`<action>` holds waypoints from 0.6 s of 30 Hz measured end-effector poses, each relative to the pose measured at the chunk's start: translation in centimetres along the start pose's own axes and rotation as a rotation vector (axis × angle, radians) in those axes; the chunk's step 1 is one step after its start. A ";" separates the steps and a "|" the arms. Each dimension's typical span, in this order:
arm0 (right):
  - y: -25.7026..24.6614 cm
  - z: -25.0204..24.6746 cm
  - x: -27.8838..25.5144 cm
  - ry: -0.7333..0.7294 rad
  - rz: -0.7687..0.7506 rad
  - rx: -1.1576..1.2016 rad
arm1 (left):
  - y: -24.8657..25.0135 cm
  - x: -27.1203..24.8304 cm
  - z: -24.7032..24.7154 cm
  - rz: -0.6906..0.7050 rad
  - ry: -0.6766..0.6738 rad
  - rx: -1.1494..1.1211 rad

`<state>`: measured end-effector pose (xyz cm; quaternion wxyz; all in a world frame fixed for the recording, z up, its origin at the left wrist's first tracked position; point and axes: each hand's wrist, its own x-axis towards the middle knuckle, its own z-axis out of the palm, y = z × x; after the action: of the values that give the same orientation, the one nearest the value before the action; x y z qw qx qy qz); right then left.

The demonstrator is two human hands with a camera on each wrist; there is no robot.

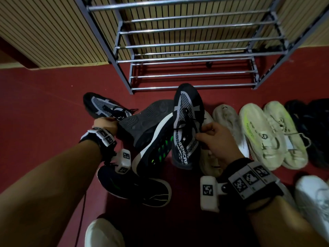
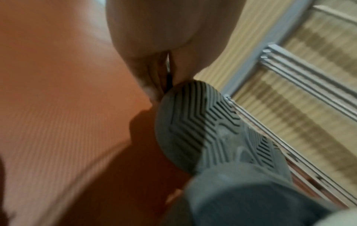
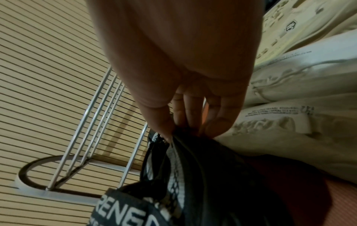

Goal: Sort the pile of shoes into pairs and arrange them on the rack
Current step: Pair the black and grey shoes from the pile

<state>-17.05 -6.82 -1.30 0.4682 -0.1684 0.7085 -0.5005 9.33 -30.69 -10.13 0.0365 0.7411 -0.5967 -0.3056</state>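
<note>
Red floor, slatted wall behind, and the metal rack (image 1: 192, 57) stands bare of shoes in this view. Both halves of a black-and-white mesh pair are up off the pile: the right hand (image 1: 216, 139) pinches the right-side mesh shoe (image 1: 187, 122) by its tongue and laces, toe pointing at the rack, while the left hand (image 1: 104, 124) grips the left-side mesh shoe (image 1: 105, 106) at the heel end, though the head view hides those fingers and the blurred wrist view only suggests they are curled round it.

Now the risks. That lace-and-tongue pinch is a thin hold; swing the shoe forward and it could twist or slip free. Its heel hangs just beside the green-striped sneaker (image 1: 156, 145), which leans on an upturned grey sole (image 1: 142, 122), so a careless lift may snag and topple that stack. The shelves are only thin bars; set a shoe down crooked and a toe or heel could dip through the gaps.

Off right, the cream sneakers (image 1: 263, 132) lie side by side, near enough for a sweeping right forearm to knock them apart.
</note>
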 end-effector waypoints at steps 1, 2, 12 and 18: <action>-0.3 -0.1 -0.3 0.001 -0.004 0.005 | 0.2 -0.2 -0.6 -0.004 0.044 0.018; -0.6 -0.4 -0.4 0.004 -0.019 -0.013 | 0.5 -0.2 -1.2 -0.026 0.117 0.049; -2.4 -2.5 -3.9 -0.003 -0.094 -0.016 | 4.0 -7.4 -10.4 0.088 0.416 0.190; -3.8 -4.1 -8.2 0.025 -0.073 0.000 | 5.8 -14.9 -12.5 0.260 0.334 0.138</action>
<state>-17.24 -0.44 6.26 0.4405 -0.1879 0.7077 -0.5194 9.00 -22.69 8.53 0.1232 0.6989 -0.6926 -0.1295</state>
